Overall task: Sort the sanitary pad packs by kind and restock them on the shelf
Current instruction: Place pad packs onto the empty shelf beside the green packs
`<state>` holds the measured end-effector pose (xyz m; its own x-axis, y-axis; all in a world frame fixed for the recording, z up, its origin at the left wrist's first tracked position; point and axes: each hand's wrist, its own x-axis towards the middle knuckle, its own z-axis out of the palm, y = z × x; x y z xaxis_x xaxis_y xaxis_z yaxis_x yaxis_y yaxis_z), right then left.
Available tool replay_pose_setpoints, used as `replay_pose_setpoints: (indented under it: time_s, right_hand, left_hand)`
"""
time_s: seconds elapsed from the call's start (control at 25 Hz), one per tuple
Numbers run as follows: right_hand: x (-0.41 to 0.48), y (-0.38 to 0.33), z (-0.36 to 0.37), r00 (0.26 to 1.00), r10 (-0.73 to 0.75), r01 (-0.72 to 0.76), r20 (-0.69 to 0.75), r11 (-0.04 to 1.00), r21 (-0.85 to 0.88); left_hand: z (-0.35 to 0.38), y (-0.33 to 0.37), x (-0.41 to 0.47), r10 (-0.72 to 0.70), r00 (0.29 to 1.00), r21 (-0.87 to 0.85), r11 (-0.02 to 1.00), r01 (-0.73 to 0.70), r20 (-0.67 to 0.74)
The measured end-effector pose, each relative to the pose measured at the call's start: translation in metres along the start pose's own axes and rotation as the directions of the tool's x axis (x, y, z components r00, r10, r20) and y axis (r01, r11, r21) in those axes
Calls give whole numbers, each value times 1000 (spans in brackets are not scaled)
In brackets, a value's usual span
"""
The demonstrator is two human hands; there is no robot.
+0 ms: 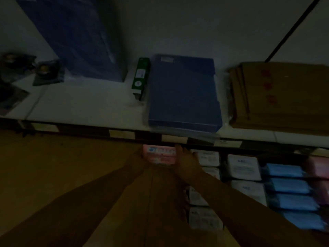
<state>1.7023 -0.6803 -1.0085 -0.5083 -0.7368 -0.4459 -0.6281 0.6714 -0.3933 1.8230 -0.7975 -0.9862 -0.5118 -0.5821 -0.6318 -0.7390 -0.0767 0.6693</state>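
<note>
The scene is very dark. A pink sanitary pad pack (159,155) sits just under the front edge of the white upper shelf (85,106), held between both my hands. My left hand (138,158) grips its left side and is mostly in shadow. My right hand (186,162) holds its right side with the fingers against the pack. To the right, on the lower shelf, stand rows of white packs (243,166), blue packs (288,186) and pink packs (318,166).
On the upper shelf lie a blue flat box (183,93), a green slim box (140,77), a stack of brown envelopes (284,97), a tall blue pack (78,36) and dark small packets (46,72). A brown cardboard surface (53,166) lies below on the left.
</note>
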Motion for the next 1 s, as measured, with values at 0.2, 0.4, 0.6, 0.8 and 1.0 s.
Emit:
replay_pose_setpoints:
  time_s: [0.2, 0.4, 0.6, 0.8, 1.0]
  right_hand:
    - [28, 13, 28, 999, -11, -1, -41, 963, -269]
    - [32, 11, 30, 999, -14, 1, -38, 941, -338]
    - [32, 10, 30, 1000, -15, 16, 6, 928, -372]
    - [29, 12, 32, 1000, -16, 21, 14, 904, -427]
    - [22, 13, 27, 991, -110, 72, -73, 914, -399]
  left_hand:
    - [16, -19, 35, 21, 1000, 57, 998, -20, -14]
    - [20, -23, 42, -8, 1000, 48, 999, 8, 10]
    - [21, -22, 45, 13, 999, 69, 998, -16, 49]
    - [23, -22, 44, 15, 1000, 132, 991, -17, 19]
    - [27, -9, 35, 60, 998, 203, 977, -64, 28]
